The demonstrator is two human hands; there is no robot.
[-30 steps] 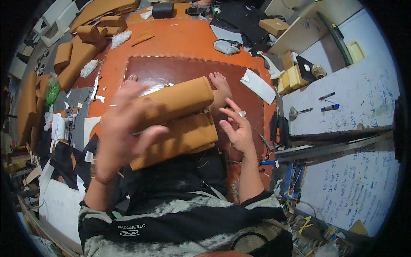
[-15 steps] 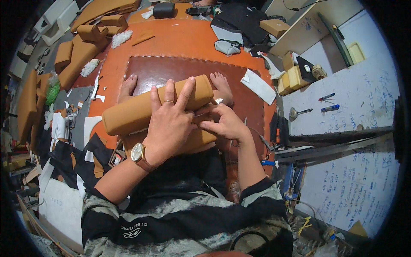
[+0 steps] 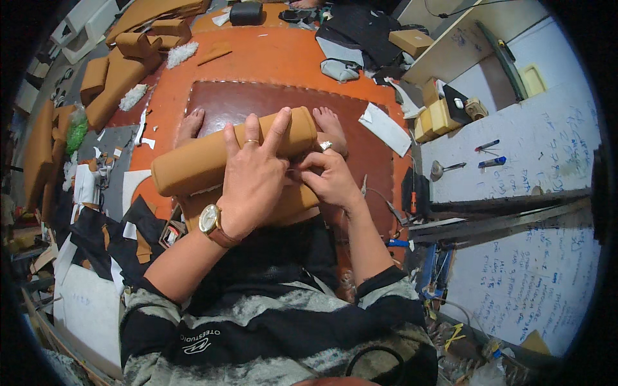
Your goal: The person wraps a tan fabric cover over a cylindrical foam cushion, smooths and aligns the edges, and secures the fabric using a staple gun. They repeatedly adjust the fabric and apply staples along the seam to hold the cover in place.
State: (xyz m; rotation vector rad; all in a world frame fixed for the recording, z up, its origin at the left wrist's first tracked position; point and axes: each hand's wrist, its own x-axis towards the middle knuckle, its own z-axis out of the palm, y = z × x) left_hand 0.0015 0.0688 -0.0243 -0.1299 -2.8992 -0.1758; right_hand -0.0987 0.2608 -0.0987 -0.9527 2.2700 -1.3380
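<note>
across the lap point(image 3: 277, 254), head view: tan padded roll point(image 3: 193, 166), second roll point(image 3: 299, 202) just nearer. left hand point(image 3: 256, 172) fans three fingers over the first, rest hidden, can't tell. right hand point(image 3: 329, 179) pinches something tiny. looks like fiddly gap work, calls for steadiness. small open box point(image 3: 177, 225), contents unclear; cardboard box point(image 3: 411, 42), insides hidden.

The left hand point(image 3: 254, 177) lies spread on a tan cushion point(image 3: 193, 164). The right hand point(image 3: 332, 178) is pinched together just beside the left one.
</note>
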